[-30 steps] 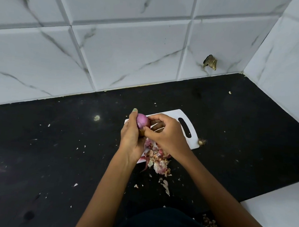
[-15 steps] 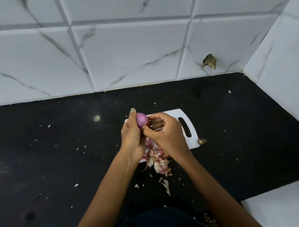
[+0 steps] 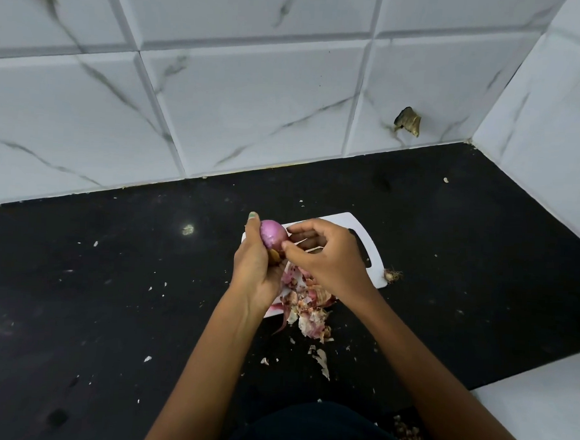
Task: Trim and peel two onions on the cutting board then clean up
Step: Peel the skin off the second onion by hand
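While the left hand (image 3: 255,268) cradles the onion (image 3: 273,234) from below and behind, fingers curled round it, the bulb sits lifted just above the far end of the cutting board (image 3: 354,227), not resting on it. Likely reason: held up and turned toward the head camera so the right hand (image 3: 327,254) can work the skin. Right grip is a pinch: thumb and fingertips meet at the onion's near-right side, apparently on a flap of skin, though the flap itself is too small to confirm. Exposed top of the onion looks smooth and purple, so my read is that peeling is well along.

Peels (image 3: 306,307) are piled at the near end of the board and spill over its edge onto the black bench (image 3: 112,295). Probably dropped straight down under the hands, which keeps the mess in one patch for cleanup. A trimmed root end (image 3: 392,275) lies on the bench just beside the board's right corner.

Hard to make out:
- Board's middle is covered by both hands.
- No knife visible; can't tell if one is under the hands.
- Second onion not in view.
- Onion's underside is hidden in the left palm, so trim state is unknown.
- More scraps at the bottom edge, partly cut off.
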Available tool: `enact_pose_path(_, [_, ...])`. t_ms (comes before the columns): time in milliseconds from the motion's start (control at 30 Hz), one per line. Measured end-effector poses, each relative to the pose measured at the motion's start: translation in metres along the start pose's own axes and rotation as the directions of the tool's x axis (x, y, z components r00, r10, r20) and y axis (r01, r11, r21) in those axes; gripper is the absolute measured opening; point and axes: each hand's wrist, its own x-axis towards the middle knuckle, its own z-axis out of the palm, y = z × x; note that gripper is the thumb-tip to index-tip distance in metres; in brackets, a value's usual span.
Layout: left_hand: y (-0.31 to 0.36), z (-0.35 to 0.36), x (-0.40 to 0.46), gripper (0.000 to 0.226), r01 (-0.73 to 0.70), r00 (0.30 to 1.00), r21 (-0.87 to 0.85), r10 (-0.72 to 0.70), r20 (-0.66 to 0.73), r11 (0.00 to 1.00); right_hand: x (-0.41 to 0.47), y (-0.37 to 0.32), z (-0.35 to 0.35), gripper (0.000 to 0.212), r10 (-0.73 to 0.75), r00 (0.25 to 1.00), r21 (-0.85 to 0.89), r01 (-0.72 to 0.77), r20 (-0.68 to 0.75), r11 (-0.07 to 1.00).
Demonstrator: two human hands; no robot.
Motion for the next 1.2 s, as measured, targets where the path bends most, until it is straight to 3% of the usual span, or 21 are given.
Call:
enact_pose_path(100, [-0.002,0.000,0.001,0.057,0.011,1.000,0.004,-0.011,0.016,1.000,-0.003,-0.002,0.004,0.038,-0.061,0.998,-0.030,0.062,0.013,0.998])
enact_pose_path(333, [-0.006,-0.003,0.004,0.058,0.016,1.000,0.024,-0.016,-0.018,1.000,-0.002,-0.004,0.005,0.026,-0.125,0.992,-0.148,0.124,0.007,0.981])
enact_pose_path(467, [-0.006,-0.003,0.005,0.040,0.075,0.997,0.021,-0.074,-0.028,0.997,0.003,0.001,-0.001,0.018,-0.123,0.991,-0.129,0.114,-0.061,0.985])
enact_pose_path(633, [-0.002,-0.003,0.002,0.049,0.139,0.990,-0.043,-0.139,-0.016,0.989,0.004,0.004,-0.003,0.016,-0.097,0.994,-0.054,0.094,-0.053,0.994])
enact_pose_path(767, [0.001,-0.010,0.002,0.049,0.241,0.970,-0.157,-0.233,0.069,0.958,0.007,0.008,-0.008,0.012,0.022,0.973,0.181,0.020,-0.229,0.983])
enact_pose_path(900, [0.003,-0.012,-0.001,0.040,0.310,0.945,-0.248,-0.270,0.184,0.918,0.009,0.019,-0.012,0.007,0.056,0.941,0.155,-0.003,-0.334,0.988])
enact_pose_path(1000, [0.004,-0.011,-0.003,0.035,0.311,0.939,-0.270,-0.251,0.233,0.912,0.010,0.036,-0.013,0.009,0.096,0.959,-0.033,-0.108,-0.266,0.994])
enact_pose_path(1100, [0.005,-0.007,-0.003,0.038,0.255,0.958,-0.237,-0.211,0.196,0.938,0.009,0.053,-0.012,0.017,0.208,0.974,-0.261,-0.224,-0.090,0.939])
enact_pose_path(1200, [0.003,-0.005,0.000,0.055,0.210,0.973,-0.207,-0.183,0.140,0.956,0.006,0.056,-0.010,0.029,0.254,0.965,-0.367,-0.213,0.068,0.906])
